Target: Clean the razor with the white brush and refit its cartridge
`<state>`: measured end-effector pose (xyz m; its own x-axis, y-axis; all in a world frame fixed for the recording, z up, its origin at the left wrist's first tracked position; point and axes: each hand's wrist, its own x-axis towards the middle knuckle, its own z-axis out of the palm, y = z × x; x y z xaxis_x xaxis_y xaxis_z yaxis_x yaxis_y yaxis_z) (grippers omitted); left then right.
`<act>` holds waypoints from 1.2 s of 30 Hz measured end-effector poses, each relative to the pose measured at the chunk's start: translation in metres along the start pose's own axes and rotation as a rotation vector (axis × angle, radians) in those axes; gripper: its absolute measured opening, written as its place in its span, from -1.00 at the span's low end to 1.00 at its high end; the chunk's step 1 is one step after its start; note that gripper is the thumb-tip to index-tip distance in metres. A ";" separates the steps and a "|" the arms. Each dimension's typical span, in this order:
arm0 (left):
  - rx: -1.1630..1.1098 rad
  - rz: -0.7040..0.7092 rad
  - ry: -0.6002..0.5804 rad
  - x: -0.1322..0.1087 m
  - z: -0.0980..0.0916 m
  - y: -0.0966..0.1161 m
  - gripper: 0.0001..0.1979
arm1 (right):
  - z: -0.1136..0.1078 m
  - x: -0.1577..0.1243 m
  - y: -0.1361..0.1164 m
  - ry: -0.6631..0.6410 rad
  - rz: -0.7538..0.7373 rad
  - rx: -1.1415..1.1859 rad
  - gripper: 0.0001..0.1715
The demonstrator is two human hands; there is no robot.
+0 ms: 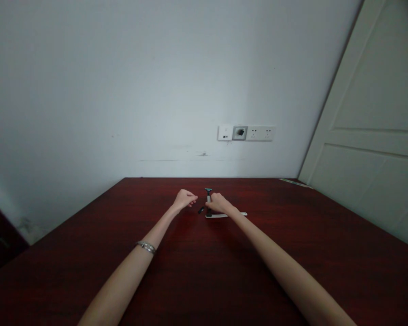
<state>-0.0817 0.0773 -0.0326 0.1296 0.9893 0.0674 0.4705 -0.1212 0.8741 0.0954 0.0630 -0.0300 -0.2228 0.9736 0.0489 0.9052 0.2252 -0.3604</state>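
Right hand: grip closed around upright razor.
Left hand: loosely curled, contents indiscernible.
Table: small black cap, white tray.
Progress: razor out, cap apparently off.

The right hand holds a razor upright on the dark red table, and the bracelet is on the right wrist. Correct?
Not quite. The head view shows the bracelet on the left forearm, not the right. The rest holds: the right hand holds the razor upright on the dark red table.

A razor stands in the right hand, a small cap just left, the left hand beyond it.
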 end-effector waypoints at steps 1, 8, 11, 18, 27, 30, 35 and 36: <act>0.007 0.002 -0.002 0.000 0.000 0.000 -0.82 | 0.000 0.001 0.000 -0.003 0.003 -0.001 -0.63; 0.268 -0.064 -0.032 -0.001 -0.003 -0.003 -0.84 | 0.006 0.005 0.001 -0.031 0.024 -0.017 -0.59; 0.373 -0.053 -0.097 -0.005 -0.005 0.000 -0.83 | 0.009 0.006 0.003 -0.040 0.018 -0.017 -0.59; 0.498 0.032 -0.198 -0.012 -0.003 0.009 -0.79 | 0.008 0.006 0.005 -0.048 0.020 0.007 -0.61; 0.560 0.143 -0.187 -0.008 0.007 0.000 -0.83 | 0.002 0.000 0.002 -0.064 0.002 0.071 -0.58; 0.565 0.136 -0.201 -0.006 0.010 -0.004 -0.84 | 0.000 0.000 0.005 -0.049 0.008 0.111 -0.52; 0.561 0.097 -0.206 -0.007 0.011 -0.003 -0.87 | -0.009 0.002 0.016 -0.001 0.021 0.222 -0.46; 0.558 0.092 -0.207 -0.008 0.011 -0.002 -0.87 | -0.012 0.002 0.018 0.004 0.024 0.246 -0.47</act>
<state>-0.0742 0.0692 -0.0399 0.3324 0.9431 -0.0135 0.8291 -0.2853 0.4808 0.1159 0.0699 -0.0253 -0.2000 0.9789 0.0408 0.7949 0.1865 -0.5773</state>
